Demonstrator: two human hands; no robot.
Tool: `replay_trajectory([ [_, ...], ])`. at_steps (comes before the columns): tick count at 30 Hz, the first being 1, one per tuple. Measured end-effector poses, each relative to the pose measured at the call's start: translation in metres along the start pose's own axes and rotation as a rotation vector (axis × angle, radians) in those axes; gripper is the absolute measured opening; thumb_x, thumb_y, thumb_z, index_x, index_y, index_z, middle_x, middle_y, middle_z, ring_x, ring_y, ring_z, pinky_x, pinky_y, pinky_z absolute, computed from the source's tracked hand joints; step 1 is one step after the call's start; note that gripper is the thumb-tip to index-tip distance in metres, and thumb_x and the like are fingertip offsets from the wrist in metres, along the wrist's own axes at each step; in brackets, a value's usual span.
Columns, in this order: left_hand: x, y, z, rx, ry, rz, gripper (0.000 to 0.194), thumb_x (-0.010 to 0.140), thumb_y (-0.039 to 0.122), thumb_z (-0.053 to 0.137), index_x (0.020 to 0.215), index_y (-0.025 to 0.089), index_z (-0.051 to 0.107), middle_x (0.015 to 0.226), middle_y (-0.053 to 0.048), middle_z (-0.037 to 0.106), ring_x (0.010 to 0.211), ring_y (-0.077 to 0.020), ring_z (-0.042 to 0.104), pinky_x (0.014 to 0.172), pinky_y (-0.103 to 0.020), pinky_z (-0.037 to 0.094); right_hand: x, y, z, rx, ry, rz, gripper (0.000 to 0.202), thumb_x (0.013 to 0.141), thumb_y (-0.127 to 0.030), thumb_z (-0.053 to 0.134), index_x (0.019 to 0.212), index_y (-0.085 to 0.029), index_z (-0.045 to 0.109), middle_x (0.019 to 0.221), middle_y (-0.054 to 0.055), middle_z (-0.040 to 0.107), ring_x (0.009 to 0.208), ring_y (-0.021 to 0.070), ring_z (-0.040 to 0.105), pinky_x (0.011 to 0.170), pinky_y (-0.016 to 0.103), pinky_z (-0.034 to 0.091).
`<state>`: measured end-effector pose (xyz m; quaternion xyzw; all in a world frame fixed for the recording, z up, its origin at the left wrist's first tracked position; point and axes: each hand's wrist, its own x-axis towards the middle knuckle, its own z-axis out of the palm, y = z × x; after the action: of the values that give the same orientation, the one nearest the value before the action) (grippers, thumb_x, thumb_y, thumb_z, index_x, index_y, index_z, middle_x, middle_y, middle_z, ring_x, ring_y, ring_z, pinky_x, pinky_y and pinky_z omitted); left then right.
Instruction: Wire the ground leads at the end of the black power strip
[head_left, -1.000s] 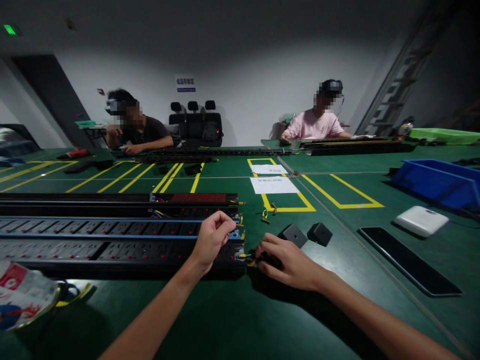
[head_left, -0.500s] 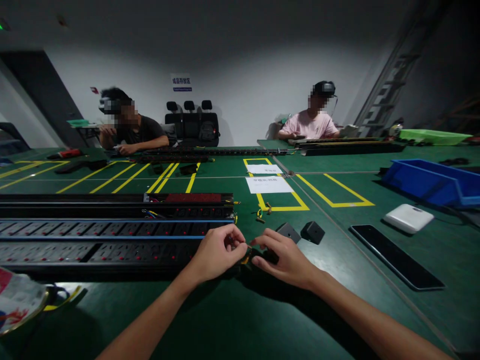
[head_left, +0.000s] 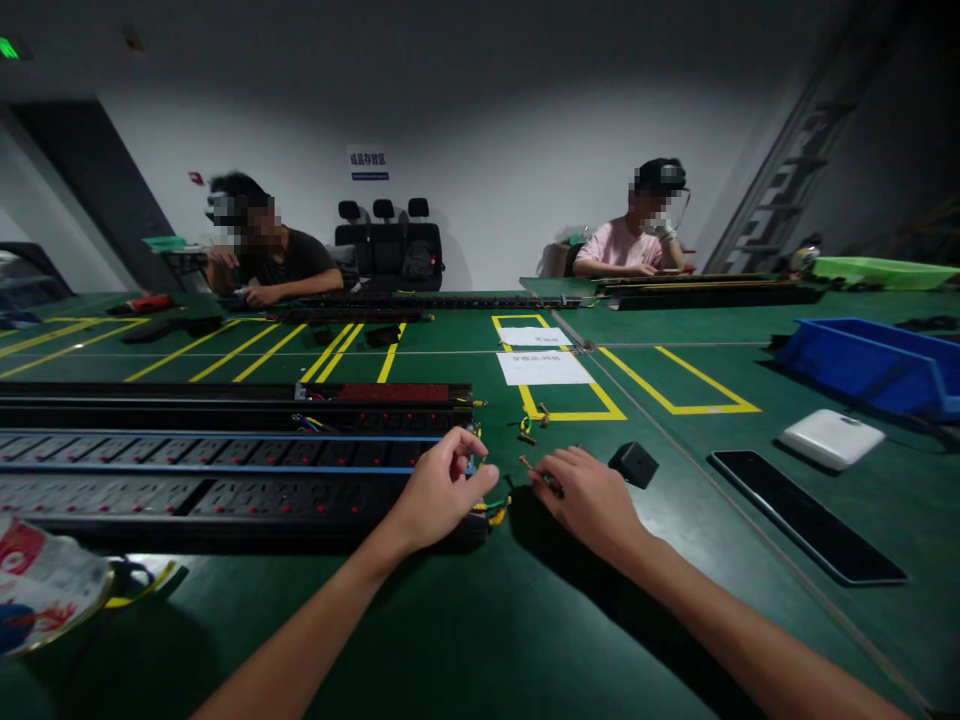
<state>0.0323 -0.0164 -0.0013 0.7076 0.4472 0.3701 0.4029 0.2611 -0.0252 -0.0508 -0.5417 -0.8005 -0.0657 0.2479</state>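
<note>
To work the pin (head_left: pixel 525 463) well, it seems best to keep its free tip clear of the fingers, steady the strip (head_left: pixel 315 498) with the left grip (head_left: pixel 439 490) and avoid kinking the wires (head_left: pixel 498 515). The right grip (head_left: pixel 589 500) is pinched on the pin, which juts from its fingers towards the left grip. The left grip stands partly open above the strip's end, thumb and forefinger apart; the wires sit between both grips, nearer the left.

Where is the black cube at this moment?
In the head view, the cube sits right of centre, between the right hand and the phone.
</note>
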Motion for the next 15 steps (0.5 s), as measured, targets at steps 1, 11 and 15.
replay_trajectory([
  [1, 0.001, 0.0, -0.001, -0.062, 0.013, -0.007, 0.024, 0.082, 0.037, 0.064, 0.094, 0.017, 0.057, 0.07, 0.006, 0.042, 0.061, -0.0101, 0.039, 0.058, -0.024, 0.034, 0.0, 0.002, 0.0, -0.044, -0.005, 0.031, 0.025, 0.096, -0.033, 0.057, 0.076, -0.022, 0.066, 0.072, 0.004, 0.065, 0.074, 0.0211, 0.059, 0.057, 0.029, 0.033],
  [11, 0.008, 0.002, -0.009, -0.567, 0.176, -0.196, 0.029, 0.073, 0.033, 0.069, 0.091, 0.019, 0.05, 0.063, 0.009, 0.037, 0.047, -0.0037, 0.025, 0.044, -0.019, 0.013, -0.002, -0.011, -0.004, 0.532, -0.263, -0.128, 0.016, 0.099, -0.031, 0.053, 0.101, -0.021, 0.064, 0.083, 0.003, 0.061, 0.067, 0.0147, 0.058, 0.061, 0.027, 0.043],
  [15, 0.01, 0.0, -0.012, -0.666, 0.155, -0.209, 0.031, 0.071, 0.033, 0.071, 0.09, 0.019, 0.05, 0.062, 0.011, 0.034, 0.045, -0.0027, 0.02, 0.043, -0.019, 0.008, 0.0, -0.01, -0.001, 0.555, -0.264, -0.138, 0.015, 0.099, -0.028, 0.053, 0.099, -0.02, 0.066, 0.086, 0.003, 0.06, 0.07, 0.0148, 0.058, 0.064, 0.027, 0.044],
])
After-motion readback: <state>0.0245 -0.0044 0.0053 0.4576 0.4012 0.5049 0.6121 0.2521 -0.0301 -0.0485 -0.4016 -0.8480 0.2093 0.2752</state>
